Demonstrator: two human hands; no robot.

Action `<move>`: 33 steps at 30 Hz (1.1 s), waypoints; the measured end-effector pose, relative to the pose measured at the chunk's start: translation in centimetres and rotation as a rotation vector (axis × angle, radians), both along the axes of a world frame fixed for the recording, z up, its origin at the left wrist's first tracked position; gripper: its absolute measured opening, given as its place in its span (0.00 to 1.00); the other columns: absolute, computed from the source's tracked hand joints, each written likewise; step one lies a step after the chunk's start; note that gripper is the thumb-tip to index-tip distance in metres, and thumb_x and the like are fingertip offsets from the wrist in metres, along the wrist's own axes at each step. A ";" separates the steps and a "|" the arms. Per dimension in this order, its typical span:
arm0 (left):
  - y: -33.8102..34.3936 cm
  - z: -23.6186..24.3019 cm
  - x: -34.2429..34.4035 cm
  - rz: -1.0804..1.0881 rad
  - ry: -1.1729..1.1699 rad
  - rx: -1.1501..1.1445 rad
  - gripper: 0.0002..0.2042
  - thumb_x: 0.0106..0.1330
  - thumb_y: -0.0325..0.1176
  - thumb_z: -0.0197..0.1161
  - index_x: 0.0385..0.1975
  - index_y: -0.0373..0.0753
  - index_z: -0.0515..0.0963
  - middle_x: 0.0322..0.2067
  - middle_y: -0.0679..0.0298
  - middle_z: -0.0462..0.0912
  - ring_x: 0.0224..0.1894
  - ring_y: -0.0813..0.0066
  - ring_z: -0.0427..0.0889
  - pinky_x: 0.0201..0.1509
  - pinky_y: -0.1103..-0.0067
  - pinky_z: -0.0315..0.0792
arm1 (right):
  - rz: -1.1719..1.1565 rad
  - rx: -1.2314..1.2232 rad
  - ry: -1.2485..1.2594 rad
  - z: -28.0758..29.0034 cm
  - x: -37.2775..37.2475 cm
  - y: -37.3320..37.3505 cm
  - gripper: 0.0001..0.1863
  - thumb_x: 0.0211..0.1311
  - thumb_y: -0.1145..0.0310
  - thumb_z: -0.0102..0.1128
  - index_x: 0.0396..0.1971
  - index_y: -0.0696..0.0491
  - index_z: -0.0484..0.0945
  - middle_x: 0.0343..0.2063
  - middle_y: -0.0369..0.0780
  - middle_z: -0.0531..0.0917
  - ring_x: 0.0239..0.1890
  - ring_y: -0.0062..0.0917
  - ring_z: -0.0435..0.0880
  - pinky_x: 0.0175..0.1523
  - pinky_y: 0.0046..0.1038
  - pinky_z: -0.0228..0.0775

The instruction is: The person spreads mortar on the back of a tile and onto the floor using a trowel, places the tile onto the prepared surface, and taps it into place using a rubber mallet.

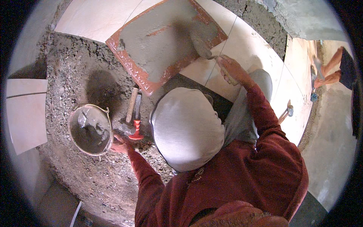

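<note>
My right hand [231,70] closed round trowel handle, at 1 o'clock; trowel [200,44] blade resting in wet mortar spread over back of red tile [166,41], tile lying at 12 o'clock on pale laid tiles [249,49]. My left hand [120,144] at 9 o'clock, fingers curled on rim of metal mortar pan [90,129]. Wooden-handled hammer [128,111] and red-handled tool [136,121] lying just beside pan on rough bed [75,68]. Another person's legs [329,70] at 3 o'clock, well apart.

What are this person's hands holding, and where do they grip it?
The right hand grips a trowel by its handle, blade on the mortar-covered tile. The left hand touches the bucket rim.
</note>
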State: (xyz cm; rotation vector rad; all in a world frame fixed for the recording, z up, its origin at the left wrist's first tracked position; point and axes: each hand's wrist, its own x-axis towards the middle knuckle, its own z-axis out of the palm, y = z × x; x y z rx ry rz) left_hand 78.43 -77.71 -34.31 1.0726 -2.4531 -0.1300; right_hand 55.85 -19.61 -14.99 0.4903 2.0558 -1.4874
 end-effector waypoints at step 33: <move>0.1 -0.1 0.2 -0.079 -0.061 0.018 0.29 0.66 0.56 0.57 0.52 0.34 0.76 0.52 0.45 0.77 0.58 0.43 0.70 0.64 0.55 0.58 | 0.781 0.079 0.389 -1.1 -9.3 -16.1 0.28 0.70 0.47 0.48 0.57 0.56 0.68 0.30 0.42 0.79 0.28 0.29 0.78 0.36 0.34 0.74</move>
